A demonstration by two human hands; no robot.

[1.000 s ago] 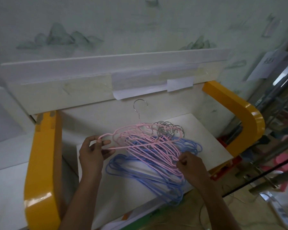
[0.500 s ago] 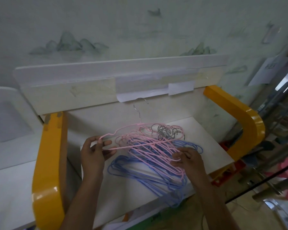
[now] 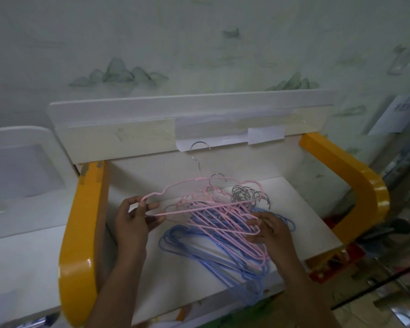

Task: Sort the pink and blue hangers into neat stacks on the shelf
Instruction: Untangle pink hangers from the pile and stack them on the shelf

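A tangled pile of hangers lies on the white shelf (image 3: pixel 301 209). Several pink hangers (image 3: pixel 225 221) lie on top of several blue hangers (image 3: pixel 199 249), and their metal hooks (image 3: pixel 249 196) bunch at the back. My left hand (image 3: pixel 134 221) pinches the left end of one pink hanger (image 3: pixel 175 189), lifted above the pile with its hook up. My right hand (image 3: pixel 269 230) rests on the pile's right side, its fingers curled round the end of another pink hanger.
Yellow curved side rails stand at the left (image 3: pixel 81 233) and right (image 3: pixel 355 176) of the shelf. A white back panel (image 3: pixel 175 119) with taped paper rises behind. A white surface (image 3: pixel 21 256) lies to the left; clutter and metal bars sit at the right.
The left hand's pink hanger has lifted a little higher off the pile. My right hand has slid left into the pile and taken hold of a pink hanger's end.
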